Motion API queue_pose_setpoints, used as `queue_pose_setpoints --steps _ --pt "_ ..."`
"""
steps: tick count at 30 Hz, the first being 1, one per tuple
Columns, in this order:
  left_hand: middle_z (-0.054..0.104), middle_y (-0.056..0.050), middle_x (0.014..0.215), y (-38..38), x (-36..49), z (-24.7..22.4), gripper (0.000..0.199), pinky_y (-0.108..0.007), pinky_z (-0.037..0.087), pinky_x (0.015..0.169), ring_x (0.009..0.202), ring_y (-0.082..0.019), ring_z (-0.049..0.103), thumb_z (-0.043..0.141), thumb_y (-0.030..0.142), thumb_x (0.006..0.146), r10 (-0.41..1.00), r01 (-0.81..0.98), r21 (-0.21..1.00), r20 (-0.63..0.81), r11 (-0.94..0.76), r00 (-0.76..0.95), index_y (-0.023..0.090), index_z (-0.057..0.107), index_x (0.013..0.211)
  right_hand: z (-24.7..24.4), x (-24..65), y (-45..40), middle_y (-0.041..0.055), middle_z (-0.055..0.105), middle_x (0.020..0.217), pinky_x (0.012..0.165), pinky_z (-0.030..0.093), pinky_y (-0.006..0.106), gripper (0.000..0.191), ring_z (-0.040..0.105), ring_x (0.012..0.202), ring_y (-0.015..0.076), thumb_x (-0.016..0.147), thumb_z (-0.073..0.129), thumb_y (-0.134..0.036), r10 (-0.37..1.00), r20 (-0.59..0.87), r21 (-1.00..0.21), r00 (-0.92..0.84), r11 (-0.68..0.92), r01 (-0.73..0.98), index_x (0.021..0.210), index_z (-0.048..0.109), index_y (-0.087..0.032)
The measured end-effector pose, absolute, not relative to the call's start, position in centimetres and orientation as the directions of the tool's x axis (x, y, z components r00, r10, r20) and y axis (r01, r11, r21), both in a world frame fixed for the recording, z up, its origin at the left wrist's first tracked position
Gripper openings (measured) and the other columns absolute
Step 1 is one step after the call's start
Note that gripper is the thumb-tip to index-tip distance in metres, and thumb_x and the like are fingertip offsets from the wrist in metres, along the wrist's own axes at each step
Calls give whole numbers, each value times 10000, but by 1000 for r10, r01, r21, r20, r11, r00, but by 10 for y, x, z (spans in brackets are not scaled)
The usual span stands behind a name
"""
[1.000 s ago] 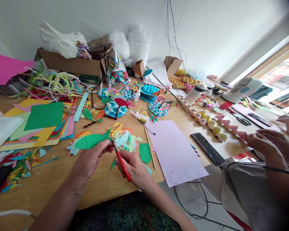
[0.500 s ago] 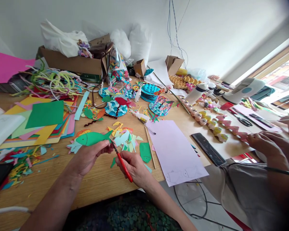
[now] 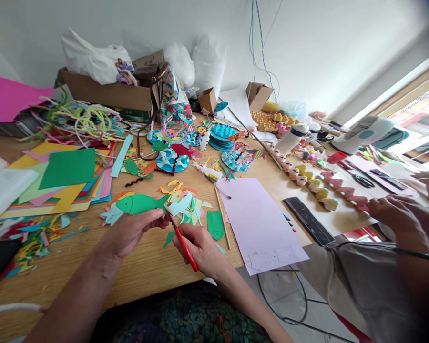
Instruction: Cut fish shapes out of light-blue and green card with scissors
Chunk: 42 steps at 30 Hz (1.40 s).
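Observation:
A green paper fish with a drawn eye and gill line is pinched near its tail by my left hand. Red-handled scissors are in my right hand, their blades pointing up-left and meeting the fish's tail. Behind the hands lies a heap of pale blue, yellow and orange paper scraps. To the right of my right hand is a green paper piece with a drawn outline. Beside it lies a thin wooden stick.
A lilac sheet with pencilled fish overhangs the front table edge. A black ruler-like bar is right of it. Coloured paper is stacked at left. Another person's hands are at far right, near painted egg-carton pieces.
The green fish has shifted slightly right, its tail still at the scissors. Both hands have barely moved and keep their holds.

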<state>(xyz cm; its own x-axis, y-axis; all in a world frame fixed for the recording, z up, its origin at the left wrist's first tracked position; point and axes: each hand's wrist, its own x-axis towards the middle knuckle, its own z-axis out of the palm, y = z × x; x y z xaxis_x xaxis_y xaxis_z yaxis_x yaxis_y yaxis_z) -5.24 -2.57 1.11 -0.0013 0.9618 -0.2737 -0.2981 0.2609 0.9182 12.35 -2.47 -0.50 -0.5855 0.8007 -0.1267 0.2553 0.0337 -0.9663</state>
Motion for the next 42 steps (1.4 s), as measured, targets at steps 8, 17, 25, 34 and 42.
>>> queue_pose_setpoints --steps 8,17,25,34,42 --pt "708 -54 699 -26 -52 13 181 -310 516 646 652 -180 599 759 320 580 962 -278 923 -271 264 15 159 736 657 -3 125 -25 -53 346 549 474 245 212 400 303 516 81 878 508 -447 799 -121 -972 -589 24 232 595 376 -196" --pt "718 -60 715 -25 -55 10 188 -323 527 669 665 -188 610 775 328 557 951 -266 915 -308 302 23 163 749 644 -4 127 -24 -53 329 564 477 219 223 417 281 528 81 884 505 -459 798 -113 -955 -592 77 287 593 372 -191" --pt "717 -60 715 -24 -59 9 143 -339 534 680 660 -201 616 763 298 570 943 -254 909 -326 330 58 177 753 645 -8 130 -24 -52 333 563 485 209 232 398 276 536 88 907 484 -447 796 -87 -920 -600 168 355 619 389 -189" --pt "732 -71 774 -23 -62 9 152 -330 537 727 740 -216 644 742 306 598 941 -216 916 -320 337 111 186 763 690 -11 129 -24 -55 373 565 505 239 223 325 311 531 84 897 491 -334 811 -49 -885 -583 236 402 626 386 -190" --pt "750 -67 782 -24 -62 9 182 -342 545 756 761 -221 663 747 321 589 934 -196 915 -336 354 122 182 766 704 -11 131 -25 -55 365 561 492 229 223 311 308 526 84 904 468 -319 808 -45 -875 -588 251 413 634 380 -192"
